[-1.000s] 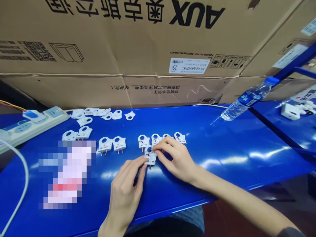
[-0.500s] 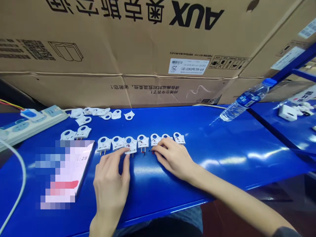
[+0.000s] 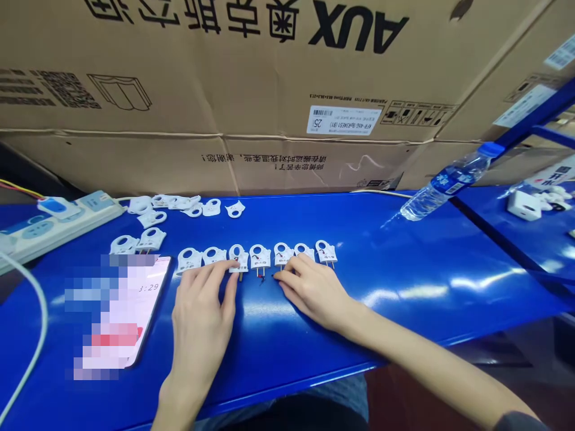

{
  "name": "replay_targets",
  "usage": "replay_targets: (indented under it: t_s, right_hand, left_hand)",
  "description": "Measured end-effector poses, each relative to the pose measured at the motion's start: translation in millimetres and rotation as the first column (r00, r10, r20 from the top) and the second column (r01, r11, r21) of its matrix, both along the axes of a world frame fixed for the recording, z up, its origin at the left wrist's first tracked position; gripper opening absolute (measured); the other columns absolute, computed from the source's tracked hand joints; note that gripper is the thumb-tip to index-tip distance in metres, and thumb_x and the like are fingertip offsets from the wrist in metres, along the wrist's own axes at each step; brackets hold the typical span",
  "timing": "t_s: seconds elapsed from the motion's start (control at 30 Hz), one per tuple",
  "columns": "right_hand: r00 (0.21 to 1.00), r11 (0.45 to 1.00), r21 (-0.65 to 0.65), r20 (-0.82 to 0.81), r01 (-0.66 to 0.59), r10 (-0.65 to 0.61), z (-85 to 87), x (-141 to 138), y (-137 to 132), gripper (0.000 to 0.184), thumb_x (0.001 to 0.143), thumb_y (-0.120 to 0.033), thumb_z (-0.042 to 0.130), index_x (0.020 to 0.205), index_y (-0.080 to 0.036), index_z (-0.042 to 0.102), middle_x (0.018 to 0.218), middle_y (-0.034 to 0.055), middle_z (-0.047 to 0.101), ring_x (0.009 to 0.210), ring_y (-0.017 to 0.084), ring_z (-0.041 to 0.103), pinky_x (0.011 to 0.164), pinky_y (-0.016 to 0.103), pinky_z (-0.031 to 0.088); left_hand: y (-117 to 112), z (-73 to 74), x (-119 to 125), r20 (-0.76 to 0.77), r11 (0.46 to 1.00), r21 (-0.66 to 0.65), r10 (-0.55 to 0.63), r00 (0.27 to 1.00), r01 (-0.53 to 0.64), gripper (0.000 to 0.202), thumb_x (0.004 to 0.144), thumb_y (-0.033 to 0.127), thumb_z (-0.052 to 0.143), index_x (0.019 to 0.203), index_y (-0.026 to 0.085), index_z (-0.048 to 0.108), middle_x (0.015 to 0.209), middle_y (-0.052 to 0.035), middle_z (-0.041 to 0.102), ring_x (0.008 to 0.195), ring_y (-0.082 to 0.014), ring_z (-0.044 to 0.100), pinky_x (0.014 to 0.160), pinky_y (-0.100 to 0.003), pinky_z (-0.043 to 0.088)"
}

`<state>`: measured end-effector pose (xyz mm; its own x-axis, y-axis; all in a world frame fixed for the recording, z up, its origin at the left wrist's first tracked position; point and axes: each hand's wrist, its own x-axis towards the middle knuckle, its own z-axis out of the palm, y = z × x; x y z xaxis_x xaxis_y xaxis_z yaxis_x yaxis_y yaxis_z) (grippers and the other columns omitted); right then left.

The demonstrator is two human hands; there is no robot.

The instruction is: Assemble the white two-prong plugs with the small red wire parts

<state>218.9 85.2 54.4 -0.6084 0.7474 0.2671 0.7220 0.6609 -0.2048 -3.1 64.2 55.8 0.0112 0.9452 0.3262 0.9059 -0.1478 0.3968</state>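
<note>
Several white plugs with ring-shaped handles stand in a row on the blue table, metal prongs toward me. My left hand (image 3: 204, 305) pinches one white plug (image 3: 238, 258) between thumb and index finger at its lower edge. Right of it sits another white plug (image 3: 260, 256) with small dark and red bits by its prongs. My right hand (image 3: 317, 290) rests beside a further white plug (image 3: 282, 251), its fingertips closed together; what they hold, if anything, is too small to make out. At the row's right end is a white plug (image 3: 326, 251) that nothing touches.
A phone (image 3: 144, 311), partly blurred, lies left of my left hand. Behind it are more white plug parts (image 3: 153, 218) and a power strip (image 3: 58, 221). A water bottle (image 3: 442, 182) leans at the back right. A large cardboard box (image 3: 251, 90) stands behind the table.
The plug in my left hand has turned and shifted slightly right and away from me. My right hand has barely moved.
</note>
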Motion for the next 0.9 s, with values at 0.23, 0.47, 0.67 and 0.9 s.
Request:
replay_targets:
  t_s: [0.23,0.47,0.67,0.9]
  right_hand:
    - [1.0,1.0,0.004,0.0,-0.017,0.017,0.2,0.1,-0.1,0.019,0.106,-0.019,0.053,0.11,-0.017,0.071,0.098,0.008,0.067,0.091,0.021,0.058,0.071,0.031,0.048]
    - [0.999,0.999,0.004,-0.009,-0.033,0.033,-0.3,0.0,-0.1,0.017,0.105,-0.019,0.055,0.11,-0.016,0.071,0.099,0.0083,0.067,0.092,0.022,0.058,0.071,0.031,0.048]
    - [1.0,1.0,-0.002,-0.001,-0.028,0.028,0.8,-1.7,-0.8,0.018,0.105,-0.018,0.053,0.108,-0.016,0.071,0.099,0.0084,0.067,0.092,0.021,0.058,0.07,0.031,0.048]
    - [0.999,0.999,-0.016,0.009,-0.037,0.037,2.2,-0.7,-0.5,0.016,0.104,-0.017,0.054,0.107,-0.017,0.07,0.101,0.0093,0.066,0.094,0.022,0.057,0.072,0.032,0.049]
  left_hand:
    - [2.4,0.1,-0.6,-0.025,1.0,0.009,0.007,1.0,-0.007,0.028,0.104,0.035,0.046,0.116,0.024,0.068,0.112,-0.0088,0.071,0.108,-0.0317,0.059,0.087,-0.043,0.05]
    - [4.3,-2.7,-1.9,-0.041,1.0,-0.004,0.012,0.999,-0.012,0.029,0.103,0.034,0.046,0.115,0.023,0.07,0.108,-0.0103,0.067,0.104,-0.0316,0.058,0.085,-0.043,0.05]
    - [4.0,-4.0,-1.9,-0.1,0.999,0.012,0.04,0.994,-0.039,0.03,0.103,0.033,0.046,0.115,0.023,0.072,0.107,-0.0113,0.065,0.101,-0.0319,0.057,0.081,-0.043,0.05]
    - [1.1,-3.8,0.4,-0.116,0.996,0.08,0.038,0.993,-0.029,0.03,0.103,0.031,0.048,0.119,0.02,0.071,0.11,-0.0121,0.066,0.102,-0.0321,0.058,0.083,-0.044,0.05]
